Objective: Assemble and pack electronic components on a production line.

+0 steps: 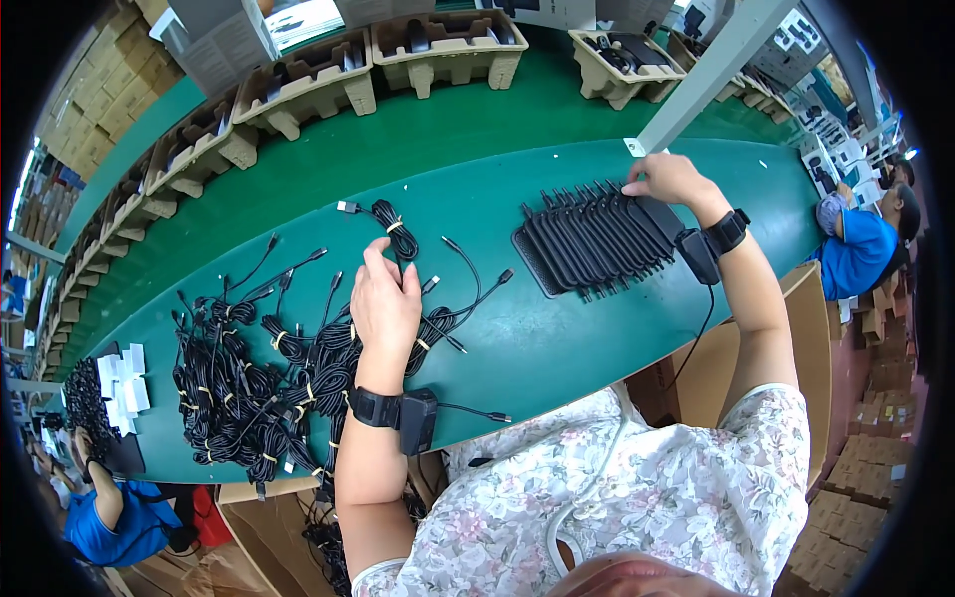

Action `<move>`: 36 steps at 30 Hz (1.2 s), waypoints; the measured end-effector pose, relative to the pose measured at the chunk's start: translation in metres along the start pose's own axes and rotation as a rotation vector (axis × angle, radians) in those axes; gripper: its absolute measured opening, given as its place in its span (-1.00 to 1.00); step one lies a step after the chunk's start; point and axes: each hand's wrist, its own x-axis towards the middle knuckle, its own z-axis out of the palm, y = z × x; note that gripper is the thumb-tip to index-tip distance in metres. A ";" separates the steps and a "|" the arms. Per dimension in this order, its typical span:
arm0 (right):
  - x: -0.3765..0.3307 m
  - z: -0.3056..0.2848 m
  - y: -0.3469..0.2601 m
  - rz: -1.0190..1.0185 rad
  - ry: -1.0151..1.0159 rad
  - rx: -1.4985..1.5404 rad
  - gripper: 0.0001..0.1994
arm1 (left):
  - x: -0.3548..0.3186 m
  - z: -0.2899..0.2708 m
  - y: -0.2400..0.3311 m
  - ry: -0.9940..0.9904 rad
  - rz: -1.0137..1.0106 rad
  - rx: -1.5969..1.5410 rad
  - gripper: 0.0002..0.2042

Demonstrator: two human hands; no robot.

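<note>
My left hand (pixel 386 306) is over the table with thumb and fingers apart, holding nothing. Just beyond its fingertips lies a coiled black USB cable (pixel 398 231), bound with a pale tie. Beside and left of this hand spreads a tangled heap of similar tied cables (pixel 229 388). My right hand (pixel 668 182) has its fingertips pinched at the upper right end of a row of black rod-like pieces (pixel 597 239), on the end of one piece. These lie side by side on a flat black textured tray (pixel 532 267), thin tips sticking out at both ends.
A green table (pixel 497 348) curves across the view, with a grey metal post (pixel 711 80) at its far edge. Beyond run moulded pulp trays (pixel 453 55) holding black items. Co-workers in blue sit at left (pixel 119 517) and right (pixel 860 249). Cardboard boxes (pixel 269 527) stand below the near edge.
</note>
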 end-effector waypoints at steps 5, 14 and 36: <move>-0.016 0.005 0.000 -0.064 0.167 0.264 -0.78 | 0.000 -0.002 0.001 -0.051 0.027 0.045 -0.71; -0.023 -0.060 -0.048 -0.088 0.522 1.259 -0.89 | -0.001 -0.002 -0.002 -0.041 0.010 0.043 -0.73; 0.019 -0.038 -0.196 -0.845 -0.064 1.065 -0.77 | 0.003 0.002 -0.012 -0.076 -0.220 -1.118 -0.75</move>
